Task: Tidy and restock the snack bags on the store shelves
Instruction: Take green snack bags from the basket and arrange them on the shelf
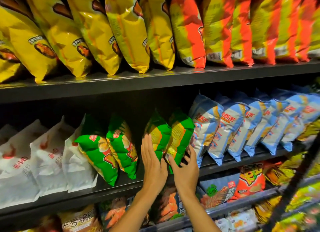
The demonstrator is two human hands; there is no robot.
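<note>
— Head view: which step is this?
— Straightening. Left hand (152,160) lies flat, fingers straight, against two green bags (170,138) on the middle shelf (121,188); right hand (184,164) curls round them.
— Next?
— Likely closing the gap left of the hands, gently.

At your twelve o'clock runs a dark flat metal upper shelf (155,80) carrying glossy yellow foil snack bags (124,32) toward ten o'clock and orange-and-yellow foil bags (190,32) toward two. The dark middle shelf (121,183) below holds white pouches (43,159) at nine, green bags (103,153) centrally, pale blue bags (233,127) at three.
</note>
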